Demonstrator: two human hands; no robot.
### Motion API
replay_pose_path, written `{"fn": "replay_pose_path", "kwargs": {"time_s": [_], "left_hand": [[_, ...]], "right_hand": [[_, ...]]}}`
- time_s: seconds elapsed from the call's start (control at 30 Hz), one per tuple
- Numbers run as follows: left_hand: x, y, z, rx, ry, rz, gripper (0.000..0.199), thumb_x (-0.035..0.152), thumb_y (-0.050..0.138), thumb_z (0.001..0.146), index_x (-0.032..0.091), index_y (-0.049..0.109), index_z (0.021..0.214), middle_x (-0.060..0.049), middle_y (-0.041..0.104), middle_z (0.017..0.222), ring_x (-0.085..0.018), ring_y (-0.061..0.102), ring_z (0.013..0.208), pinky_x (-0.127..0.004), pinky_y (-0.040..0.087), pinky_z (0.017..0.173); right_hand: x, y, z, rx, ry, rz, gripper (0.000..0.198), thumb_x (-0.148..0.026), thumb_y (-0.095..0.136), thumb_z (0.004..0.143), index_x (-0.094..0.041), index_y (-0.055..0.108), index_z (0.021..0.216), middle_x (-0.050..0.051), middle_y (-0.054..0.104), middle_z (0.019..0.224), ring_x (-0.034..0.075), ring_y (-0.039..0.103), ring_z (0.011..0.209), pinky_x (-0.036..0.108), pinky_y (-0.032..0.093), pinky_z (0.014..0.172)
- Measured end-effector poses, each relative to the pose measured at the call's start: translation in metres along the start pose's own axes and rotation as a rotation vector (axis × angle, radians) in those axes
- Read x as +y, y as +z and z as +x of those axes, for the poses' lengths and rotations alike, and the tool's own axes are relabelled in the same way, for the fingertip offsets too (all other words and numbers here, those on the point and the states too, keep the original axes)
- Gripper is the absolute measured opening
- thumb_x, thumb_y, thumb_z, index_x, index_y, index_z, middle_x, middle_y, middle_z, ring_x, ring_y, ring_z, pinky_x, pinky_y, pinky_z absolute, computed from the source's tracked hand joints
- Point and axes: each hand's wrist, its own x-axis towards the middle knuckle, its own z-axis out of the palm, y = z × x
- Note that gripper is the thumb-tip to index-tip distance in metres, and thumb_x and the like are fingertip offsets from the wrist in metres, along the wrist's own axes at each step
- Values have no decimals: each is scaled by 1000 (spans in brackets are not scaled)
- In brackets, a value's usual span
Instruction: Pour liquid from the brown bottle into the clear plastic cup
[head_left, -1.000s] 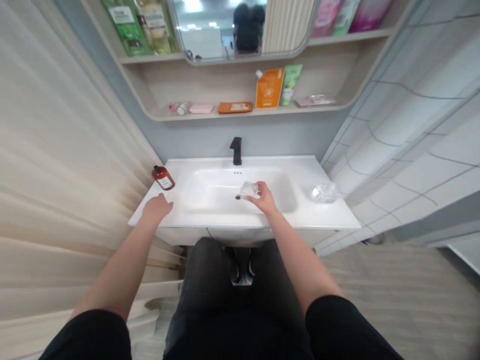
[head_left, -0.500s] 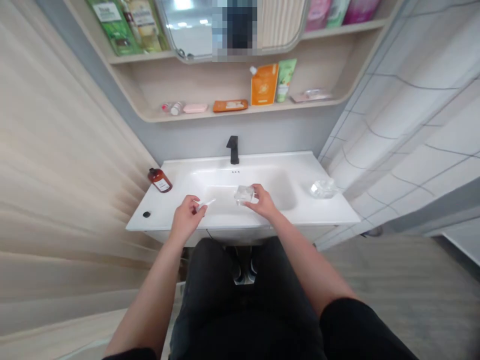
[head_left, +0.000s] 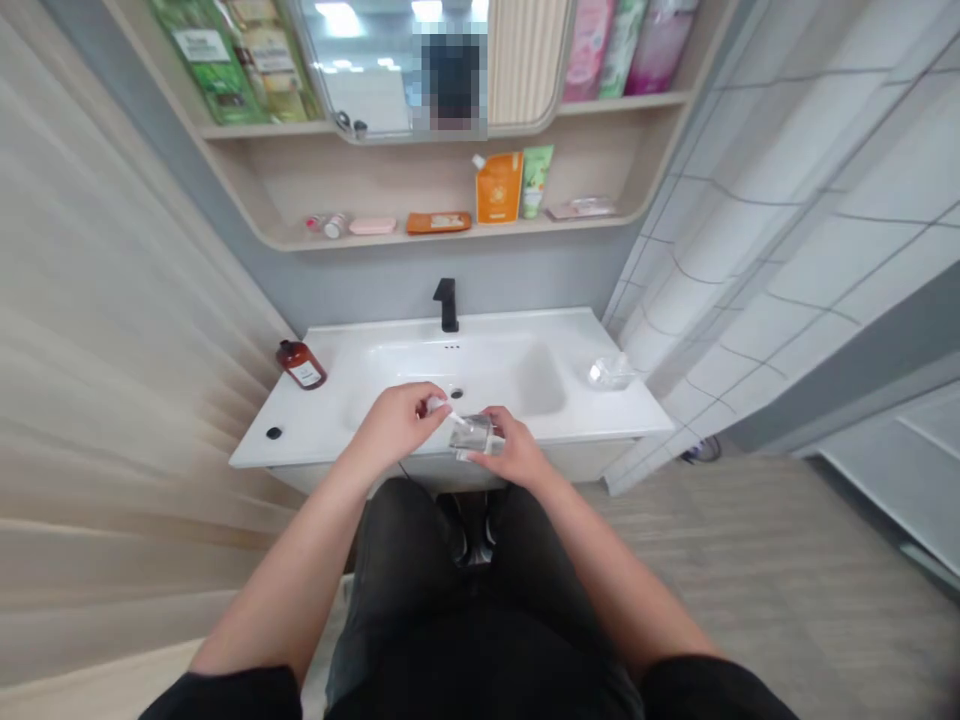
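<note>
My left hand (head_left: 401,418) is closed in a pinch on a slim white stick-like piece (head_left: 454,414), whose exact kind I cannot make out. The piece's tip points down at the mouth of a clear square container (head_left: 471,434); whether it touches the inside I cannot tell. Fingers and thumb of my right hand (head_left: 513,452) grip this see-through container from its right side. Both hands are above the front edge of the white sink (head_left: 525,365), close together.
A black faucet (head_left: 448,306) stands behind the basin. On the left counter are a brown bottle (head_left: 303,366) and a small black disc (head_left: 274,433). Clear crumpled-looking plastic (head_left: 609,373) lies on the right. Overhead, a shelf (head_left: 292,240) holds an orange pouch (head_left: 499,188) and a green tube (head_left: 535,182).
My left hand has moved right, bringing the white piece to the container. My right hand has drawn the container toward me and slightly left. The camera view has shifted a little.
</note>
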Motion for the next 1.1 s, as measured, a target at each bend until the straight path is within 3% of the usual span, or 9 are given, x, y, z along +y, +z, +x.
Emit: {"fn": "replay_pose_path", "kwargs": {"time_s": [0.13, 0.27, 0.4, 0.47, 0.57, 0.77, 0.87, 1.1], "left_hand": [[24, 1, -7, -212, 96, 191, 19, 36, 70, 98, 22, 82, 103, -5, 79, 90, -23, 72, 82, -32, 48, 74], [38, 7, -17, -275, 87, 418, 23, 36, 65, 100, 19, 80, 103, -12, 79, 91, -29, 75, 88, -36, 52, 78], [28, 3, -27, -347, 194, 255, 18, 28, 64, 98, 23, 80, 104, -10, 80, 98, -30, 75, 93, -39, 57, 86], [22, -1, -33, -376, 301, 86, 29, 16, 62, 92, 27, 81, 112, -8, 80, 110, -29, 75, 104, -41, 58, 96], [18, -3, -42, -329, 370, -42, 53, 10, 62, 85, 30, 78, 132, -9, 77, 127, -31, 71, 123, -47, 55, 112], [26, 5, -60, -108, 228, -53, 48, 33, 81, 90, 28, 74, 137, -11, 71, 136, -34, 69, 126, -48, 55, 114], [26, 13, -71, -49, 166, -105, 54, 34, 83, 90, 29, 71, 143, -10, 69, 139, -32, 70, 126, -46, 56, 113], [2, 48, -91, 18, 1, -603, 68, 36, 85, 89, 26, 61, 152, -13, 74, 134, -28, 73, 122, -45, 56, 112]], "right_hand": [[-19, 5, -9, -22, -11, -90, 73, -47, 95, 76, -27, 57, 135, 9, 76, 126, 31, 76, 111, 47, 61, 101], [-33, 15, -18, -32, 16, -66, 74, -50, 95, 76, -27, 57, 135, 9, 77, 125, 30, 77, 109, 46, 62, 100], [-42, 19, -27, -58, 23, -56, 71, -48, 96, 74, -27, 60, 131, 8, 77, 121, 29, 76, 106, 45, 62, 99], [-46, 18, -30, -69, 24, -32, 69, -46, 97, 73, -28, 62, 129, 7, 77, 117, 30, 76, 104, 45, 62, 97], [-53, 15, -34, -68, 18, 20, 68, -44, 98, 72, -28, 63, 128, 5, 78, 114, 30, 76, 102, 45, 63, 95], [-70, 9, -42, -95, -17, 32, 68, -45, 98, 75, -28, 63, 130, 5, 77, 118, 29, 76, 106, 44, 62, 99], [-76, 8, -48, -103, -23, 41, 70, -46, 98, 75, -28, 62, 131, 6, 76, 123, 29, 76, 109, 45, 62, 102], [-79, 7, -55, -100, -43, 175, 67, -46, 96, 77, -28, 60, 131, 7, 73, 129, 28, 75, 115, 44, 62, 105]]}}
